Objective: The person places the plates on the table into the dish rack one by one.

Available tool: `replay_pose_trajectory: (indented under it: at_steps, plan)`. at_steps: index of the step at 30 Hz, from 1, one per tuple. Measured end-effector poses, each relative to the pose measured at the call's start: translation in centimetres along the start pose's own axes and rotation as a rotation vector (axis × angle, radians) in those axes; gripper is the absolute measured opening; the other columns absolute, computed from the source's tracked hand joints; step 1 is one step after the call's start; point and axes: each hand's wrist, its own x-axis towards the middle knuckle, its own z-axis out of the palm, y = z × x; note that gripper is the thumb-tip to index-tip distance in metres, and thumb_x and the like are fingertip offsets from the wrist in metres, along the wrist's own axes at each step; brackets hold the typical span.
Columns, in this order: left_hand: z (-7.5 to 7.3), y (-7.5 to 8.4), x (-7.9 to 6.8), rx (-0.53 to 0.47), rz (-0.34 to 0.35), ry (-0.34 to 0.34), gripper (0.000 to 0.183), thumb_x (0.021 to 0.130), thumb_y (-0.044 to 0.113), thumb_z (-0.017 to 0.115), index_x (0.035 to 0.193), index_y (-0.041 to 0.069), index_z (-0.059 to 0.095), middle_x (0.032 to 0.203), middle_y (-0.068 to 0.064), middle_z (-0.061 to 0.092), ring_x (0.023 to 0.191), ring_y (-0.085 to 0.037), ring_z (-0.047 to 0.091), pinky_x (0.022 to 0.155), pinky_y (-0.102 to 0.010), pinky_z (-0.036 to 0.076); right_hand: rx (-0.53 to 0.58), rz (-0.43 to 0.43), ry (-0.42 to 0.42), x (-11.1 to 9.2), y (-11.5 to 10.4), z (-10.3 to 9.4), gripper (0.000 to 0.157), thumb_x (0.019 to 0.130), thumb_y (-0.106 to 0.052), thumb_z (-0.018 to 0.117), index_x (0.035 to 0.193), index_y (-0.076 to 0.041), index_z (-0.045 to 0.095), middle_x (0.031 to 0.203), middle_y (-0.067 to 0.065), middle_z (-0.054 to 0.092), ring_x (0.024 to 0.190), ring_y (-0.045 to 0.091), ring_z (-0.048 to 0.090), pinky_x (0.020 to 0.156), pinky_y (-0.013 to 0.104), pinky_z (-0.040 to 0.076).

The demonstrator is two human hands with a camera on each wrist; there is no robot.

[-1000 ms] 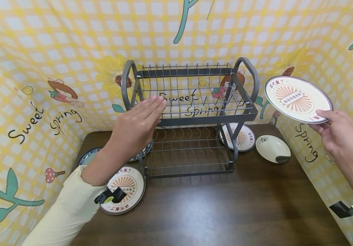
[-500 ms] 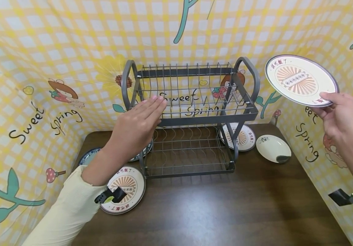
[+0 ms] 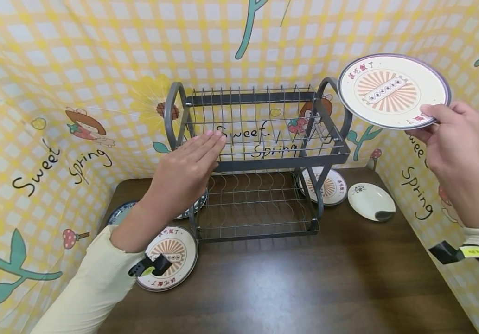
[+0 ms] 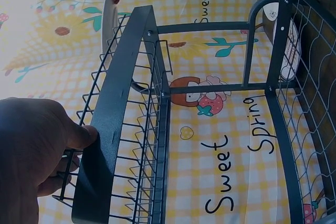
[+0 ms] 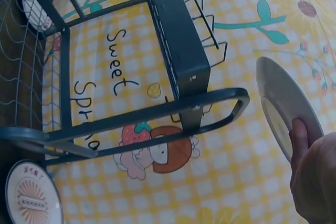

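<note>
My right hand (image 3: 456, 139) pinches the rim of a white plate (image 3: 393, 90) with a sunburst pattern and red lettering, thumb on its upper face. The plate is aloft, just right of the dark two-tier dish rack (image 3: 281, 161) and tilted. In the right wrist view the plate's pale underside (image 5: 289, 108) shows, apart from the rack's side handle (image 5: 231, 103). At the upper tier's front left, my left hand (image 3: 187, 164) holds the rack. Its thumb lies against the front rail (image 4: 107, 145) in the left wrist view, the other fingers over the wires.
Matching plates (image 3: 178, 266) lie at front left on the brown table (image 3: 281, 283), partly behind the left forearm. Blue-patterned dishes (image 3: 121, 211) sit at the left. Behind the rack's right leg is another sunburst plate (image 3: 333, 188), beside an oval dish (image 3: 370, 202). Checked cloth surrounds the table.
My right hand has raised the plate and brought it leftward, closer to the rack's upper right handle. The left hand and the rack have stayed in place.
</note>
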Motion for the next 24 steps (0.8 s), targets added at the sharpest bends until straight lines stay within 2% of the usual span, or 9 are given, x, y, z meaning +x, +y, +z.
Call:
replay_pose_trajectory:
  at_steps: [4,9,15,20,24]
  plan:
    - [0.1,0.0,0.0,0.004,0.003,0.006,0.044,0.095,0.009,0.059,0.138,0.004,0.051,0.135,-0.014,0.056,0.127,-0.027,0.054,0.108,-0.04,0.044,-0.019,-0.043,-0.002,-0.3,0.3,1.6,0.016,0.084,0.017,0.059,0.089,0.004,0.05,0.117,0.01,0.063,0.089,0.028,0.072,0.061,0.041,0.061]
    - [0.2,-0.1,0.1,0.003,0.007,0.023,0.044,0.094,0.008,0.059,0.137,0.003,0.052,0.134,-0.014,0.057,0.125,-0.028,0.055,0.107,-0.041,0.045,-0.07,-0.116,-0.001,-0.5,1.0,3.3,0.018,0.079,0.02,0.061,0.084,0.006,0.052,0.101,0.016,0.07,0.071,0.028,0.073,0.051,0.04,0.06]
    - [0.2,-0.1,0.1,0.001,0.005,0.02,0.044,0.094,0.009,0.059,0.137,0.003,0.052,0.134,-0.014,0.057,0.125,-0.027,0.055,0.107,-0.041,0.045,-0.138,-0.242,-0.014,-1.3,1.6,5.3,0.018,0.076,0.021,0.061,0.086,0.007,0.055,0.093,0.018,0.07,0.074,0.029,0.073,0.054,0.041,0.058]
    - [0.2,-0.1,0.0,-0.001,0.006,0.018,0.044,0.095,0.009,0.058,0.137,0.003,0.052,0.134,-0.014,0.057,0.125,-0.028,0.055,0.107,-0.041,0.045,-0.251,-0.425,-0.008,-2.2,2.2,7.0,0.011,0.076,0.016,0.059,0.078,0.006,0.056,0.067,0.013,0.062,0.06,0.022,0.069,0.047,0.036,0.057]
    - [0.2,0.0,0.0,-0.001,0.004,0.018,0.044,0.094,0.01,0.059,0.137,0.003,0.052,0.134,-0.014,0.057,0.125,-0.028,0.055,0.107,-0.041,0.045,-0.525,-0.637,0.064,-3.2,3.0,8.3,0.015,0.078,0.008,0.06,0.071,-0.005,0.059,0.06,0.002,0.056,0.05,0.008,0.058,0.045,0.016,0.052]
